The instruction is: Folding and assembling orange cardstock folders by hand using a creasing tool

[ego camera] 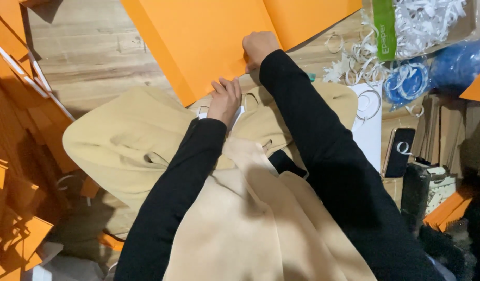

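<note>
Both arms in black sleeves reach forward over a soft, matte beige garment [130,140] that lies spread on the wooden table [89,57], its fabric rumpled into gentle folds. The right hand [258,48] is curled into a fist, knuckles up, pressing down on the near edge of a big orange card sheet [208,41]. That sheet is smooth, stiff and flat, with a crisp fold line running up through it; its long edge slants from the upper left down toward the hands, its near corner overlapping the beige cloth. The left hand [224,99] lies flat, fingers together and stretched out, gripping nothing, resting just below the orange corner on the garment, over something white I can't quite make out. Off to the right sits a clear bag of curly white paper shreds [432,21], loose shreds spilling out beside it, a shiny blue plastic bag [453,67], and a dark phone [399,152] lying face up. More orange card pieces [10,62] are stacked along the left side.
</note>
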